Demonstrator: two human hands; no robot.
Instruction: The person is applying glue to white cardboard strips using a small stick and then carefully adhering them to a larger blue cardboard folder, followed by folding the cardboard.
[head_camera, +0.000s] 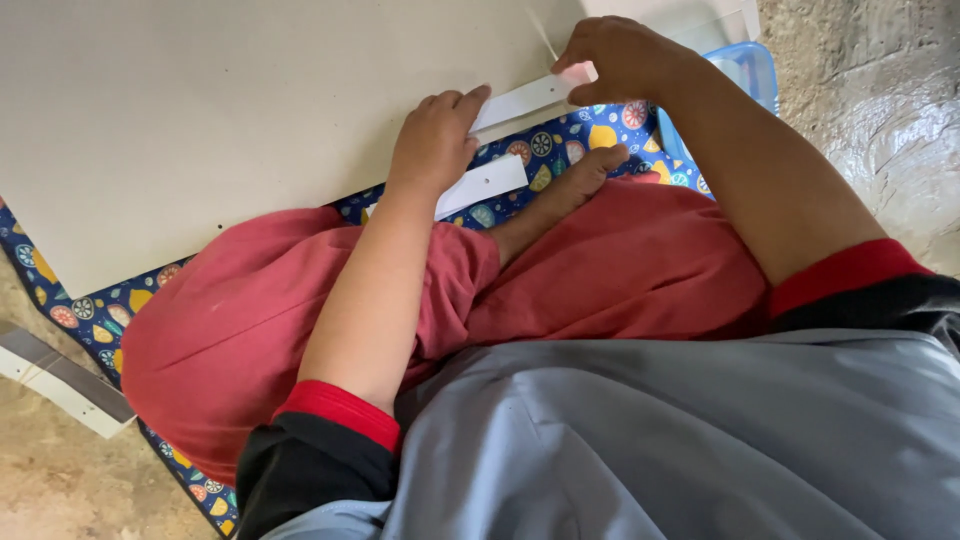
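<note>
Left hand (433, 140) reaches forward, palm down, fingers curled, index finger (472, 97) stretched out toward the right. Left forearm bare, runs straight back to a sleeve pushed up at the elbow. Right hand (612, 58) sits further forward, knuckles up, fingers bent in a pinch. Right forearm bare, angles in from the right side.

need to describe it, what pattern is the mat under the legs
Dark blue mat printed with citrus slices and lemons; head view.
</note>
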